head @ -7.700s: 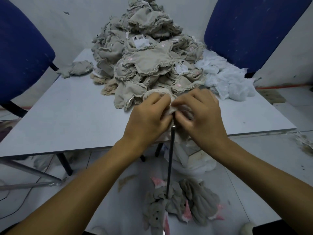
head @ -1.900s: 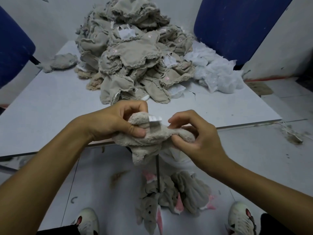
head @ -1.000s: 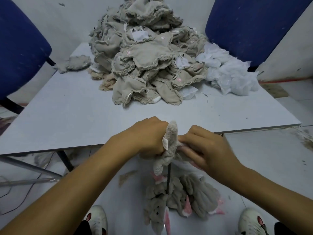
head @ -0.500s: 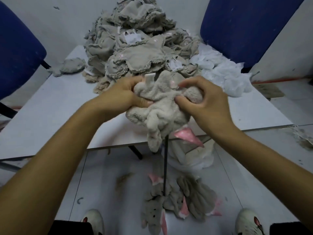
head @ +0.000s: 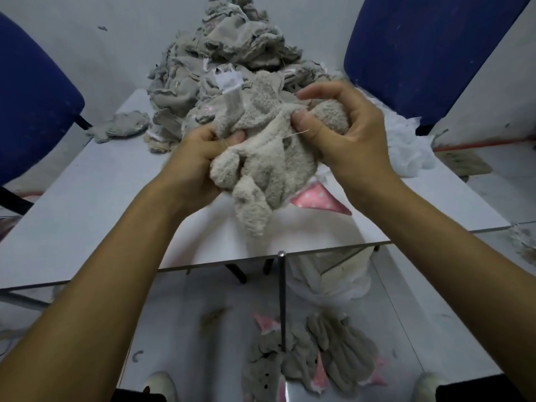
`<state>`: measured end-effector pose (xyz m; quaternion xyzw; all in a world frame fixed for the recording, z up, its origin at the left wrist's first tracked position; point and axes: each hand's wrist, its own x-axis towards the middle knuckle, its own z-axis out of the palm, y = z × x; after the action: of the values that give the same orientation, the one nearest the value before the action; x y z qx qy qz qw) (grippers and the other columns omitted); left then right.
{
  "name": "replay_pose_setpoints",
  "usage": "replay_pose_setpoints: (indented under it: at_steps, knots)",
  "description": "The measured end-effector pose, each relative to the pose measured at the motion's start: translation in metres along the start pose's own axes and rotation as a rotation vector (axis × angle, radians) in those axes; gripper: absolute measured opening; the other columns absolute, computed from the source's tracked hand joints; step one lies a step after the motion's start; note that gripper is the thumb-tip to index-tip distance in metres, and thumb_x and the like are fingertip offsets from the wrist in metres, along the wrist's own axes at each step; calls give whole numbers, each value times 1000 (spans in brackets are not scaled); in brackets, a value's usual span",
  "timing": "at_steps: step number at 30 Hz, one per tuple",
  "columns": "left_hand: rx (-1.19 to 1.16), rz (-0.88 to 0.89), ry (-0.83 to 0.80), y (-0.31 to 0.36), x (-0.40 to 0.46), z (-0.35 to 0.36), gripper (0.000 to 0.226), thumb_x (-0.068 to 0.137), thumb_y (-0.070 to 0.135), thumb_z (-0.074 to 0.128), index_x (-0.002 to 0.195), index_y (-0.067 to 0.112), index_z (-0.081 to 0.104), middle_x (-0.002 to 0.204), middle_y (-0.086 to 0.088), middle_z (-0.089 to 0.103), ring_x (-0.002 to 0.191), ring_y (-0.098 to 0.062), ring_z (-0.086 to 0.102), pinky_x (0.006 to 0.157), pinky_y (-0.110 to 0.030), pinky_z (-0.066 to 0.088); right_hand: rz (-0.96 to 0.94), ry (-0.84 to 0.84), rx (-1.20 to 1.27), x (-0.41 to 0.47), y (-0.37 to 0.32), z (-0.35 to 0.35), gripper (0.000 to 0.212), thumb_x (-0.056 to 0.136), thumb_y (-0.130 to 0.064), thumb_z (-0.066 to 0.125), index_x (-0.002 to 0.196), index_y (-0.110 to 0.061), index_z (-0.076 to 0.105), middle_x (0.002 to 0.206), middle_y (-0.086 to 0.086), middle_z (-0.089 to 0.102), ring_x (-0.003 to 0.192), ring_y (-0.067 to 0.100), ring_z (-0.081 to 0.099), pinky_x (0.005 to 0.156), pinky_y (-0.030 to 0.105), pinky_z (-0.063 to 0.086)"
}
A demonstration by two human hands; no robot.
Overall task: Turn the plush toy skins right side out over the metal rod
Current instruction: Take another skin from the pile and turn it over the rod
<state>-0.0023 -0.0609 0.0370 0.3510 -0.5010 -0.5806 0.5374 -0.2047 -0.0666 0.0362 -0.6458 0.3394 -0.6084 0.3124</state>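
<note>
Both my hands, left (head: 197,158) and right (head: 345,134), grip one beige plush skin (head: 266,158) above the table (head: 87,216), clear of the metal rod (head: 282,300).

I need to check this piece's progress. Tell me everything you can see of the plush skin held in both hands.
The plush skin is beige, fuzzy side out, bunched and limp, with a limb dangling and a pink dotted ear below. The left hand and right hand grip it above the table, clear of the metal rod.
</note>
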Motion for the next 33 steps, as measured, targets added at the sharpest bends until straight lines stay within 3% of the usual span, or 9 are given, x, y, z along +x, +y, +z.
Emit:
replay_pose_setpoints:
  at_steps: [2, 6, 8, 11, 14, 21, 25, 29, 33]
  knots:
    - [261, -78, 17, -4, 3, -6, 17, 87, 1, 63, 100, 8, 70, 91, -9, 74, 85, -23, 71, 66, -33, 60, 100, -85, -131, -2, 9, 1, 20, 90, -25, 72, 109, -24, 65, 108, -12, 66, 103, 16, 66, 87, 47, 57]
    - [1296, -341, 118, -32, -2, -22, 47, 87, 4, 64, 128, 20, 47, 123, -15, 53, 107, -35, 54, 76, -40, 47, 287, -305, -587, -23, 46, 0, 28, 99, -27, 57, 126, -24, 58, 126, 2, 59, 115, 17, 56, 95, 32, 48]
    - [1649, -81, 250, -42, -12, -16, 48, 87, 12, 62, 129, 26, 43, 122, -12, 42, 110, -32, 44, 72, -38, 41, 228, -270, -800, -26, 59, -8, 32, 98, -14, 53, 129, -22, 59, 134, 7, 50, 127, 27, 43, 102, 34, 38]
    - [1463, 334, 52, -45, -18, -2, 28, 90, 15, 62, 117, 22, 60, 106, -2, 52, 92, -19, 52, 69, -35, 44, 193, -287, -999, -27, 69, -16, 49, 93, -4, 52, 137, -23, 51, 139, 6, 48, 124, 33, 41, 94, 42, 41]
    - [1354, 91, -256, -42, -16, 4, 14, 90, 19, 65, 102, 21, 72, 94, 4, 60, 86, -11, 58, 80, -29, 48, 201, -335, -1195, -34, 77, -12, 47, 95, -10, 50, 140, -21, 43, 135, 11, 49, 110, 37, 46, 79, 42, 40]
    - [1385, -59, -147, -46, -5, -4, 20, 89, 13, 61, 100, 25, 71, 86, 9, 66, 74, 0, 54, 66, -19, 40, 233, -241, -1198, -32, 76, -8, 22, 92, -30, 59, 108, -15, 63, 116, 9, 50, 110, 32, 43, 78, 40, 45]
    - [1310, -152, -222, -42, -5, -9, 22, 81, 30, 77, 101, 30, 67, 84, 10, 64, 72, 3, 56, 63, -15, 44, 302, -282, -1169, -30, 71, -6, 17, 90, -34, 55, 97, -19, 51, 110, 6, 50, 106, 31, 44, 80, 44, 42]
    - [1413, -3, -122, -50, -6, -1, 14, 85, 35, 73, 90, 27, 62, 79, 14, 56, 80, -11, 56, 72, -32, 48, 208, -123, -878, -25, 63, -3, 12, 93, -23, 53, 94, -16, 44, 88, 4, 55, 83, 27, 50, 65, 39, 37]
    - [1425, 158, -37, -59, -4, 11, 13, 95, 30, 59, 89, 19, 56, 93, 2, 50, 93, -20, 50, 77, -37, 45, 139, 36, -573, -17, 43, 11, 26, 88, -9, 61, 109, -17, 49, 106, 0, 55, 93, 16, 51, 75, 29, 41]
